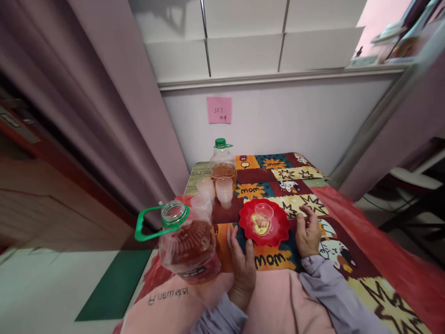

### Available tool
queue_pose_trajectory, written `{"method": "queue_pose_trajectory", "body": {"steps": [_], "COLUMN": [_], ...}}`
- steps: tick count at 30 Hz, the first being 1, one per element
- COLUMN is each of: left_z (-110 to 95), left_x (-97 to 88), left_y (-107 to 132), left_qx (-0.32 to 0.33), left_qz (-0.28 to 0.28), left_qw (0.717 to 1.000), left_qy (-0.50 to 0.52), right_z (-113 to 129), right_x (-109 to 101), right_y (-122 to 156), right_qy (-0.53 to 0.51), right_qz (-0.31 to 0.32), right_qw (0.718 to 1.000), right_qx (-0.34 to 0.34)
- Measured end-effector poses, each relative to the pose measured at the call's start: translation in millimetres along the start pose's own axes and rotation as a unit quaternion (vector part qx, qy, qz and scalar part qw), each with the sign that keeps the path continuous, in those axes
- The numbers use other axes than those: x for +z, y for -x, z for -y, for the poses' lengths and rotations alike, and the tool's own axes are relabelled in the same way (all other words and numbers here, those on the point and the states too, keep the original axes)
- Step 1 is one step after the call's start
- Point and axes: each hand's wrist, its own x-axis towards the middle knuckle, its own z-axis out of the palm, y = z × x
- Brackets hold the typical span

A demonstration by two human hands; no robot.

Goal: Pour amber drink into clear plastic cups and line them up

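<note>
A red plate [278, 232] lies on the patterned tablecloth [302, 174], and a clear plastic cup [263, 213] stands in it. My left hand [241, 260] rests flat on the cloth just left of the plate, fingers stretched out. My right hand [308, 234] lies at the plate's right rim with fingers loosely curled, holding nothing. An uncapped jug of brown liquid [187, 243] with a green handle stands close at the left of my left hand.
A second jug [222, 164] with a green cap stands at the table's far end. Stacks of clear cups [224, 191] stand in front of it. A pink note [219, 110] hangs on the wall. A curtain hangs at the left.
</note>
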Motion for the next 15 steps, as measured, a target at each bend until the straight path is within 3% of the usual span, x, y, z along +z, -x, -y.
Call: {"method": "queue_pose_trajectory", "body": {"steps": [2, 5, 7, 10, 12, 15], "left_z": [-29.1, -92.1, -138.3, -193.9, -213.7, -217.9], "left_x": [-7.6, -9.1, -1.7, 14.4, 22.8, 28.3], "left_y": [-6.5, -22.4, -38.4, -63.7, -75.1, -80.1], "left_qx": [0.036, 0.087, 0.1, 0.085, 0.065, 0.038], "left_qz": [0.005, 0.054, 0.081, 0.102, 0.133, 0.158], "left_qw": [0.999, 0.993, 0.989, 0.986, 0.984, 0.983], "left_qy": [0.021, 0.057, 0.075, 0.101, 0.103, 0.084], "right_z": [29.1, 90.6, 136.9, 195.1, 216.7, 220.4], "right_x": [-10.4, -24.2, -28.7, -29.4, -28.0, -24.5], "right_y": [-10.2, -28.4, -39.8, -50.9, -52.9, -49.1], "right_qy": [-0.057, -0.136, -0.171, -0.203, -0.2, -0.168], "right_qz": [0.021, 0.121, 0.196, 0.249, 0.257, 0.267], "right_qw": [0.998, 0.983, 0.965, 0.946, 0.945, 0.948], "right_qx": [0.02, 0.006, -0.015, -0.035, -0.042, -0.027]}}
